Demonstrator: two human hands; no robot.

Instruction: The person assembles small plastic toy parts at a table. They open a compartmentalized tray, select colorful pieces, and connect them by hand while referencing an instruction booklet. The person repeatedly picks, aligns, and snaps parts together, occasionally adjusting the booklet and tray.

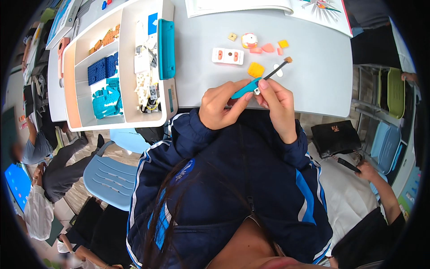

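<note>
Teal piece — partly hidden; left grip overlaps

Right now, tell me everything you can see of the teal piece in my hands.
The teal piece is long, narrow and plastic-looking. It slants, right end farther from your body, near the table's near edge. Your left hand grips its left part; your right hand pinches near its other end. A small white part sits beside its lower side, and a thin dark strip extends beyond its right end; fingers hide the joints.
</note>
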